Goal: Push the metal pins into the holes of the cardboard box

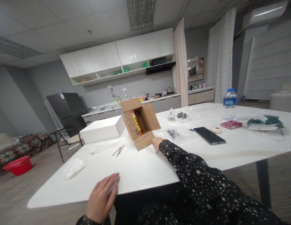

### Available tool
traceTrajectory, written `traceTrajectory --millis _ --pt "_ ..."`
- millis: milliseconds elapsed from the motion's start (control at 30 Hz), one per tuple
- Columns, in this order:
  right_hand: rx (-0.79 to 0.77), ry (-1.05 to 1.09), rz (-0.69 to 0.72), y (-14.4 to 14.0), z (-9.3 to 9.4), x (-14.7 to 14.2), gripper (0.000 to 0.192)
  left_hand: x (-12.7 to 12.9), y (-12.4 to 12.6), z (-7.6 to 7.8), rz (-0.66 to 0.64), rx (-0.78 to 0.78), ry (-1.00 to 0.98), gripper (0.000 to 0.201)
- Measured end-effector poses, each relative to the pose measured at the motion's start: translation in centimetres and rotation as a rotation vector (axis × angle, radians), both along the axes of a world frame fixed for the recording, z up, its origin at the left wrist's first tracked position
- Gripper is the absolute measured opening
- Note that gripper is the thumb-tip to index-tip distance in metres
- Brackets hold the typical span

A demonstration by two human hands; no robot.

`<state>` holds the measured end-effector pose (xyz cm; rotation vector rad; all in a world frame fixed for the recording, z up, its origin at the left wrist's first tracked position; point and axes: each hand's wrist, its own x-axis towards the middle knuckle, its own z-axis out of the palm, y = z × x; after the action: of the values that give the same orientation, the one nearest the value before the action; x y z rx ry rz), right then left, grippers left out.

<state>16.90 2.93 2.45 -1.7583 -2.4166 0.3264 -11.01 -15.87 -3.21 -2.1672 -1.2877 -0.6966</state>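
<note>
My left hand (102, 198) rests flat on the near edge of the white table (140, 168), fingers spread, with something pale and thin under the fingertips. My right hand (157, 143), in a star-patterned dark sleeve, reaches to the front flap of an open cardboard box (140, 123) lying on its side, and touches a thin dark object on the table there; whether it grips it I cannot tell. Two thin metal rods (118, 151) lie left of the box.
A white box (102, 128) sits left of the cardboard box. A clear bag of small parts (175, 135), a black phone (209, 135), a water bottle (229, 104), a red pack (231, 124) and crumpled tissue (74, 167) are on the table. A red basin (18, 165) stands on the floor.
</note>
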Motion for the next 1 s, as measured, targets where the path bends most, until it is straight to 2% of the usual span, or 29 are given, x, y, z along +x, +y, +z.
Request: traceTrajectory --millis 367,733,1000 --pt "0.113 0.267 0.013 0.25 0.20 -0.10 0.026 0.06 0.01 0.04 -0.005 -0.006 -0.012 0.028" --pt "0.180 0.512 0.057 0.65 -0.24 -0.22 0.013 0.12 -0.02 0.07 -0.007 0.005 -0.003 0.028" --pt "0.217 0.538 0.128 0.89 -0.72 -0.29 0.020 0.20 -0.02 0.10 -0.003 0.004 -0.015 0.028"
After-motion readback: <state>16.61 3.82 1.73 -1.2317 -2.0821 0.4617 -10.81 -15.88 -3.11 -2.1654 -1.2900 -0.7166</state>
